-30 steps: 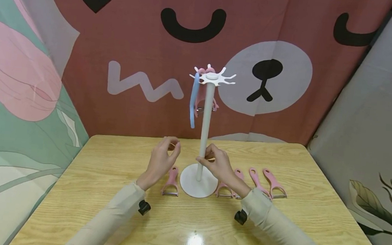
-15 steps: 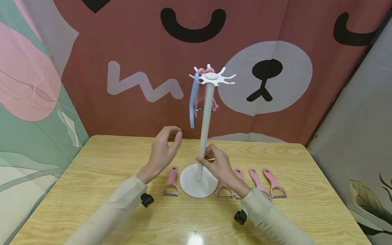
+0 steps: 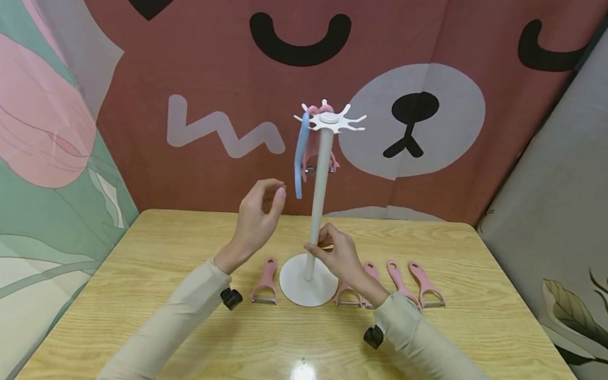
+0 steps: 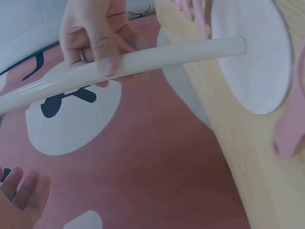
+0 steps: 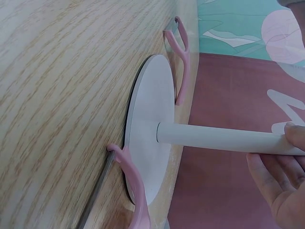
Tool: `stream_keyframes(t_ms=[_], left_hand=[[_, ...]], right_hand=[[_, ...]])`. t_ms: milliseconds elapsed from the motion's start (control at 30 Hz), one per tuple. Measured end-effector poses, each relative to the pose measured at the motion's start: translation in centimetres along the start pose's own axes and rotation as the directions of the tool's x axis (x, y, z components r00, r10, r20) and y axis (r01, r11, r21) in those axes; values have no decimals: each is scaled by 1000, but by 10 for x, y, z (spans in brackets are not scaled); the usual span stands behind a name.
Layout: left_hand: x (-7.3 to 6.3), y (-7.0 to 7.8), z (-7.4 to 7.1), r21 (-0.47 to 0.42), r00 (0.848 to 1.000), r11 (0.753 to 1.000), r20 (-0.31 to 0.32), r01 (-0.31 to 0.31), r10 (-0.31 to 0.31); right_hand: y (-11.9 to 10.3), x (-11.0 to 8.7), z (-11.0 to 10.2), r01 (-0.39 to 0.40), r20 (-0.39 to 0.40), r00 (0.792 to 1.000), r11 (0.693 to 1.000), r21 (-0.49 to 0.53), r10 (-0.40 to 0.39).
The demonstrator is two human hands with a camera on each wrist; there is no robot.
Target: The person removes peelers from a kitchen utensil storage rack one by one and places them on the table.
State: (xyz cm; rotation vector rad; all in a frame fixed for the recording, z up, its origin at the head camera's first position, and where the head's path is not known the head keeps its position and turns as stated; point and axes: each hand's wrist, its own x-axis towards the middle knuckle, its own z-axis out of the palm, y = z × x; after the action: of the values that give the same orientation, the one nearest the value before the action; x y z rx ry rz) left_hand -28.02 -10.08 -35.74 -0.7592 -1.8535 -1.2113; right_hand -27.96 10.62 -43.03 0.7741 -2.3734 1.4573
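My right hand (image 3: 339, 254) pinches the lower part of a white stand's pole (image 3: 320, 185), thumb on one side; the right wrist view shows the same hand (image 5: 288, 191) around it. Raised left of the pole is my left hand (image 3: 258, 216), its fingers loosely curved with nothing between them; its fingertips (image 4: 31, 188) enter the left wrist view at lower left. From the stand's hooked top (image 3: 337, 122) hang pink peelers (image 3: 312, 145), partly hidden by the pole, and a light blue item (image 3: 300, 156) seen edge-on. The round white base (image 3: 292, 291) stands on the table.
A pink peeler (image 3: 268, 273) lies left of the base on the wooden table (image 3: 175, 299). Several more, including one pink peeler (image 3: 426, 284) at the far right, lie to the right, partly under my right forearm. A printed curtain (image 3: 218, 176) hangs behind the table.
My left hand has risen from near table level to just below the hanging blue item. The right hand stays in place on the pole, and the peelers have not moved.
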Motion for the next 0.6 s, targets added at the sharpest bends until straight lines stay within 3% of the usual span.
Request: stream_keyframes(t_ms=[233,467,600], left_hand=[[18,16,4,-84,1000,996,-8,-30,30],[37,57,-1,-143,998,988,-11,-60,59],[42,64,-1,-162,997,984,-15,-71,70]], right_hand=[[2,0,0,16,-5,1000,1000,-4,-16],[2,0,-1,22,-5,1000,1000,-7,-22],[1,-1,0,20,2,1000,1000,-8,-20]])
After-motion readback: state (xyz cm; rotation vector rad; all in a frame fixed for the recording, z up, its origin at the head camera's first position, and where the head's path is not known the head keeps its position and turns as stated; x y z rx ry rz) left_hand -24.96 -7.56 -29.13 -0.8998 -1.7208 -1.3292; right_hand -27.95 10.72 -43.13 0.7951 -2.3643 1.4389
